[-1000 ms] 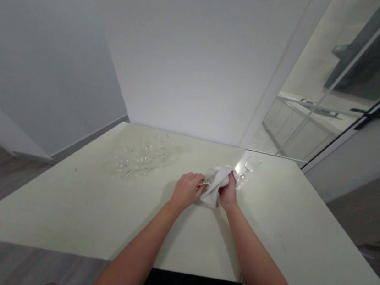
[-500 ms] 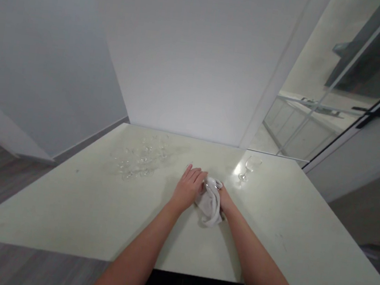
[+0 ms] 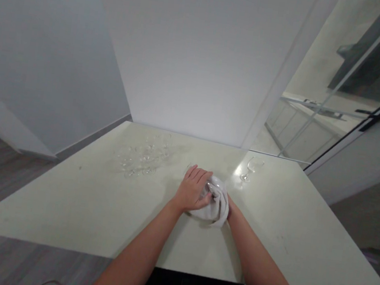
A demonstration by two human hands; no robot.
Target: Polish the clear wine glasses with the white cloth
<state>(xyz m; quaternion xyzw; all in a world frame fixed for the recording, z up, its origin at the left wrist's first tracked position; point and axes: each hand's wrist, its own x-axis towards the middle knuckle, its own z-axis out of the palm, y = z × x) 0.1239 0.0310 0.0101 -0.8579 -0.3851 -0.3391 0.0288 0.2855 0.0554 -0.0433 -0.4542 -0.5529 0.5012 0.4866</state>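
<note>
My left hand (image 3: 193, 190) is curled over a clear glass (image 3: 209, 185) above the middle of the pale table (image 3: 64, 205). A white cloth (image 3: 216, 206) is bunched round the glass from the right and underneath. My right hand (image 3: 229, 208) is almost wholly buried in that cloth; only a strip at the wrist shows, and it grips the cloth against the glass. Most of the glass is hidden by fingers and cloth.
Several clear glasses (image 3: 142, 160) stand in a group at the table's back left. One stemmed glass (image 3: 249, 168) stands alone at the back right. White walls close the far side, and a glass partition (image 3: 338, 87) rises to the right.
The cloth has slid from the top of the glass down under it, my right hand turning beneath. My left hand has moved over the glass and closed on it.
</note>
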